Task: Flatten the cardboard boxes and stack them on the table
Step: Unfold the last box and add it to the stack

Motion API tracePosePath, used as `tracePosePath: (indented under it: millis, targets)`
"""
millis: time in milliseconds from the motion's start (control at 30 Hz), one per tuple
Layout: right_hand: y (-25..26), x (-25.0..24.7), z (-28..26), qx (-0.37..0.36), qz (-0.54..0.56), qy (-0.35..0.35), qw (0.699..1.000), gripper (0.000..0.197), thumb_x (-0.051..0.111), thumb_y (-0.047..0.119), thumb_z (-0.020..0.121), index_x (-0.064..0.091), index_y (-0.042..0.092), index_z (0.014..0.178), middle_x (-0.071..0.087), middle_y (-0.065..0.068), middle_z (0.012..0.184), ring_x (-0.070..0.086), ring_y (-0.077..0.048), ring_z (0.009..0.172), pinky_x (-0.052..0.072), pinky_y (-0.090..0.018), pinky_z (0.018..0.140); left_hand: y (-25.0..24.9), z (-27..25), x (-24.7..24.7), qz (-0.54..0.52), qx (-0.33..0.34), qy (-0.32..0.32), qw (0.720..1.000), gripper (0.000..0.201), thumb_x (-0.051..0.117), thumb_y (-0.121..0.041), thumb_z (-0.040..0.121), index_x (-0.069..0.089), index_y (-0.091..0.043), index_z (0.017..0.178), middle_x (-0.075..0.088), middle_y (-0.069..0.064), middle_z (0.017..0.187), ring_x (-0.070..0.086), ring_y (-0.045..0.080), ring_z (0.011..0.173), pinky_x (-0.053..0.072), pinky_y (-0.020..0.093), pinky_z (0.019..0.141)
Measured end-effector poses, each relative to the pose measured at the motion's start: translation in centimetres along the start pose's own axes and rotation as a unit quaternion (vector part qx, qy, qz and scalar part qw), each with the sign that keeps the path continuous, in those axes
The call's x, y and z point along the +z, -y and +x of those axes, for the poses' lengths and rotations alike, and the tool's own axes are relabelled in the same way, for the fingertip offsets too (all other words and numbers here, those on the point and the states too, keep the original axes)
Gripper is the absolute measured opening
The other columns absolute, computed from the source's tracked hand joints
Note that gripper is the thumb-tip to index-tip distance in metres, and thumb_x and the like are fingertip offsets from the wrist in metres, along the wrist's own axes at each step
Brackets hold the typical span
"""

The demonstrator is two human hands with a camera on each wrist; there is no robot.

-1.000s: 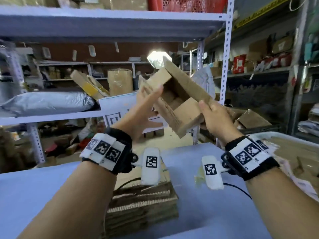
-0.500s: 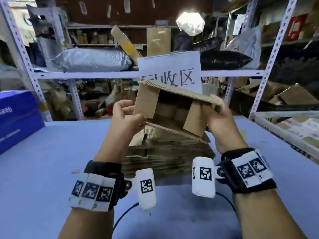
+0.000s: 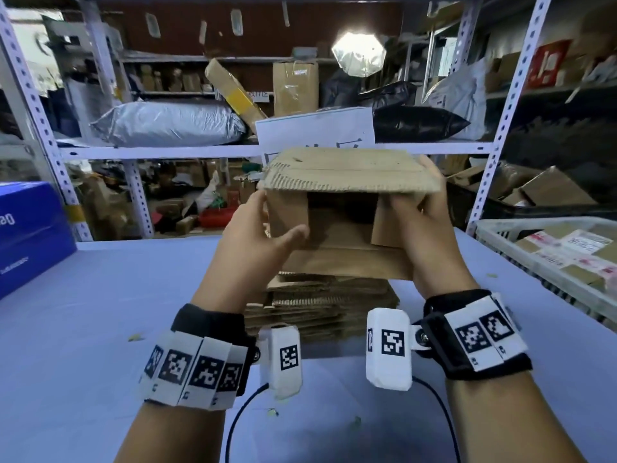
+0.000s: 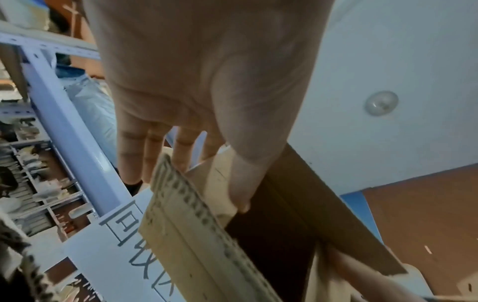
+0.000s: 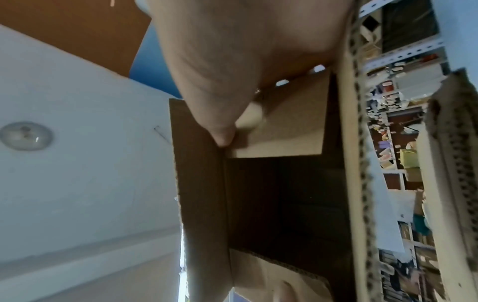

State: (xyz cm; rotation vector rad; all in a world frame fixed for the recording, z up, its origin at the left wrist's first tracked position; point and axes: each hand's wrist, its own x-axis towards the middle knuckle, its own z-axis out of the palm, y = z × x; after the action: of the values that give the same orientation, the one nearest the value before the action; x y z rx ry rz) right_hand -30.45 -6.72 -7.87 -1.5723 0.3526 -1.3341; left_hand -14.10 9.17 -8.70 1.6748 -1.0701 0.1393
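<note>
I hold an open cardboard box in the air above a stack of flattened boxes on the table. Its open end faces me, flaps spread. My left hand grips the box's left side flap, thumb inside, fingers behind. My right hand grips the right side, thumb pressing on the right flap, fingers round the outside. The dark inside of the box shows in the right wrist view.
The pale blue table spreads around the stack. A blue carton sits at far left, a white crate of parcels at right. Metal shelving with bags and boxes stands behind the table.
The box has come down from head height to just above the stack and turned level, its open end now facing me. Both hands have shifted their hold to the side flaps.
</note>
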Motion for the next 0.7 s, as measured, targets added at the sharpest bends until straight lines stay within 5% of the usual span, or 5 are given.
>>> tracePosePath:
  millis: [167, 333, 500, 600, 700]
  targets:
    - [-0.7, 0.5, -1.1, -0.102, -0.065, 0.020, 0.992, 0.099, 0.090, 0.024, 0.068, 0.030, 0.026, 0.147, 0.046, 0.001, 0.145, 0.044, -0.004, 0.135, 0.041, -0.023, 0.110, -1.2, 0.6, 0.7, -0.091, -0.032, -0.017, 0.995, 0.042, 0.072, -0.052, 0.074, 0.069, -0.037, 0.113, 0.072, -0.015, 0.111, 0.067, -0.002, 0.103, 0.053, 0.027, 0.085]
    - [-1.8, 0.1, -1.4, -0.144, -0.196, -0.021, 0.970, 0.104, 0.086, 0.015, 0.067, 0.027, 0.026, 0.153, 0.033, 0.005, 0.141, 0.023, 0.029, 0.118, 0.025, 0.007, 0.093, -1.5, 0.1, 1.4, -0.064, -0.015, -0.043, 0.997, 0.052, 0.078, -0.057, 0.073, 0.044, -0.067, 0.112, 0.053, -0.021, 0.121, 0.055, -0.020, 0.087, 0.040, 0.003, 0.067]
    - [-1.0, -0.8, -0.9, -0.096, -0.160, 0.022, 0.982, 0.098, 0.073, 0.028, 0.072, 0.021, 0.042, 0.154, 0.037, 0.021, 0.146, 0.035, 0.018, 0.128, 0.032, -0.006, 0.101, -1.5, 0.1, 1.5, -0.070, -0.054, -0.003, 0.996, 0.050, 0.061, -0.050, 0.069, 0.043, -0.075, 0.109, 0.049, -0.033, 0.118, 0.053, -0.024, 0.088, 0.050, 0.028, 0.089]
    - [-1.4, -1.8, -0.6, -0.060, -0.154, 0.035, 0.986, 0.094, 0.067, 0.021, 0.082, 0.015, 0.043, 0.157, 0.050, 0.050, 0.119, 0.050, 0.025, 0.103, 0.038, 0.001, 0.082, -1.1, 0.4, 0.8, -0.054, -0.098, 0.033, 0.993, 0.082, 0.054, -0.051, 0.062, 0.030, -0.059, 0.140, 0.065, -0.034, 0.094, 0.067, 0.004, 0.085, 0.060, 0.050, 0.085]
    - [-1.4, -2.8, -0.5, -0.019, -0.172, 0.021, 0.985, 0.074, 0.046, 0.032, 0.088, 0.015, 0.062, 0.149, 0.062, 0.018, 0.075, 0.048, -0.002, 0.051, 0.043, -0.022, 0.055, -1.2, 0.4, 0.3, -0.046, -0.076, 0.059, 0.994, 0.078, 0.048, -0.037, 0.070, 0.022, -0.071, 0.135, 0.068, -0.001, 0.087, 0.069, 0.035, 0.082, 0.061, 0.062, 0.073]
